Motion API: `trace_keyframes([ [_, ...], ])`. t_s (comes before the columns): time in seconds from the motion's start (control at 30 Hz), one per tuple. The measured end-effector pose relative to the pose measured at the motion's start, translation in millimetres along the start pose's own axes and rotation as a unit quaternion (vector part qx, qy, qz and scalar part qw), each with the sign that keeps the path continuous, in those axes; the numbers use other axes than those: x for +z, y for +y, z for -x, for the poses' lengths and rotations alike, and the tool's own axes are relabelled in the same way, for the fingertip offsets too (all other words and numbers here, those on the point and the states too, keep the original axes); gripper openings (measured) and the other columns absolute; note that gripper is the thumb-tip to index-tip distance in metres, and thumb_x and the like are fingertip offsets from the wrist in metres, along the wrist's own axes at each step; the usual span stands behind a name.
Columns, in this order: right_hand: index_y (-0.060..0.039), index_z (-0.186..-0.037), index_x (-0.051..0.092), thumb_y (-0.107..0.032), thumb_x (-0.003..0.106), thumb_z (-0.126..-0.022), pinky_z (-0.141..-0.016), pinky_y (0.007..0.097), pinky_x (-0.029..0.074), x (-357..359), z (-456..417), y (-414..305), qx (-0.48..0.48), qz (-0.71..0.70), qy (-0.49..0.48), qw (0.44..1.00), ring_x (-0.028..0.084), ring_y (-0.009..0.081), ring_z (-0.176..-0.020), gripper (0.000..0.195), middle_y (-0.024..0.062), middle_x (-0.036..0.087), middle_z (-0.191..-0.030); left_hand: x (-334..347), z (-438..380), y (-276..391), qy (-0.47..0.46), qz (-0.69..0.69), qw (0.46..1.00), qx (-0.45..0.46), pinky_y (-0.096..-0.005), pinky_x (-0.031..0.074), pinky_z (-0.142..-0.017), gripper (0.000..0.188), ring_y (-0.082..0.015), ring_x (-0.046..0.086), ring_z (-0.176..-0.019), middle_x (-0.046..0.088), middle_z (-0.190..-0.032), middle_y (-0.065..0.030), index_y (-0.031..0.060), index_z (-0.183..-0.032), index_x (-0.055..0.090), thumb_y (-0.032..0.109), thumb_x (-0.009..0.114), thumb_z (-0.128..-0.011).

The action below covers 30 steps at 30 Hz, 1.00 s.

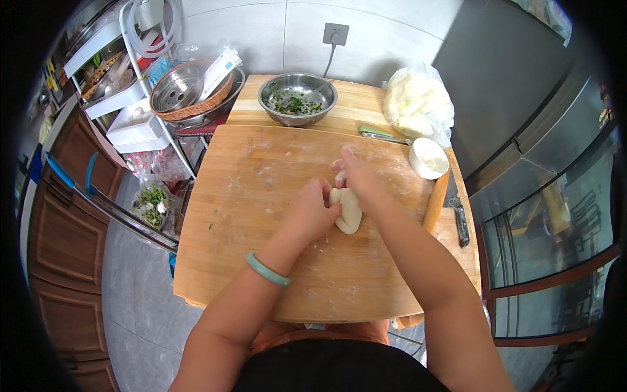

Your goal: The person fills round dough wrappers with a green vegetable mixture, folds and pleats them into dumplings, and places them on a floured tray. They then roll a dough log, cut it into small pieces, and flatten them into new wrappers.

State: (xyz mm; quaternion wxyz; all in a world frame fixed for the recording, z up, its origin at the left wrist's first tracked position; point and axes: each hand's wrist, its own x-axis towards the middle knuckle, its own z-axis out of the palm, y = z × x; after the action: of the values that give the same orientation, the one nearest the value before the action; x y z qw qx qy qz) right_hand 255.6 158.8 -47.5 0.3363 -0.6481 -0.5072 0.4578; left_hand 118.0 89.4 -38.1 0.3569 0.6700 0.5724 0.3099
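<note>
A flattened oval piece of pale dough (349,213) lies near the middle of a floured wooden board (235,196). My left hand (315,208), with a green bangle (268,269) on its wrist, pinches the dough's left edge between thumb and fingers. At the dough's upper right is my right hand (351,171); its fingers are spread and its palm side rests close against the dough, and whether it grips any of it cannot be told. Beyond the board stands a steel bowl (297,117) of chopped greens with a spoon (317,90) in it.
A white bowl (428,158) of flour, a rolling pin (436,202) and a dark-handled knife (461,225) line the board's right side. Behind are a green-handled tool (376,131) and a plastic bag (419,103) with pale contents. A rack with a wicker basket (196,111) stands left.
</note>
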Motion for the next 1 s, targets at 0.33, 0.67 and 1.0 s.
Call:
trace_keyframes([
  [0.33,-0.0043,-0.092,0.060,-0.032,0.054,-0.091,-0.078,0.0452,0.043,12,81,22,-0.347,0.388,0.085,0.850,0.055,0.0334,-0.091,0.028,0.0161,0.061,-0.093,-4,8,-33,-0.013,0.123,0.992,0.030,-0.0361,0.050,-0.071,0.015,-0.0279,0.062,-0.078,0.062,-0.083,-0.0147,0.0008,-0.096,0.052,0.002,0.056,-0.082],
  [0.67,-0.0049,-0.086,0.060,-0.032,0.054,-0.091,-0.078,0.0464,0.043,23,0,13,-0.372,0.426,0.130,0.814,0.056,0.0336,-0.088,0.028,0.0147,0.061,-0.089,1,13,-20,-0.003,0.107,0.994,0.009,-0.0317,0.050,-0.074,0.024,-0.0198,0.061,-0.084,0.063,-0.093,-0.0140,-0.0038,-0.108,0.052,0.001,0.052,-0.084],
  [1.0,-0.0033,-0.079,0.066,-0.037,0.058,-0.088,-0.071,0.0396,0.049,-20,18,-13,-0.085,0.186,-0.034,0.978,0.063,0.0293,-0.083,0.036,0.0171,0.068,-0.086,13,0,-42,0.026,-0.002,0.994,0.110,-0.0321,0.050,-0.072,0.021,-0.0218,0.062,-0.078,0.064,-0.091,-0.0151,-0.0045,-0.103,0.060,0.003,0.054,-0.085],
])
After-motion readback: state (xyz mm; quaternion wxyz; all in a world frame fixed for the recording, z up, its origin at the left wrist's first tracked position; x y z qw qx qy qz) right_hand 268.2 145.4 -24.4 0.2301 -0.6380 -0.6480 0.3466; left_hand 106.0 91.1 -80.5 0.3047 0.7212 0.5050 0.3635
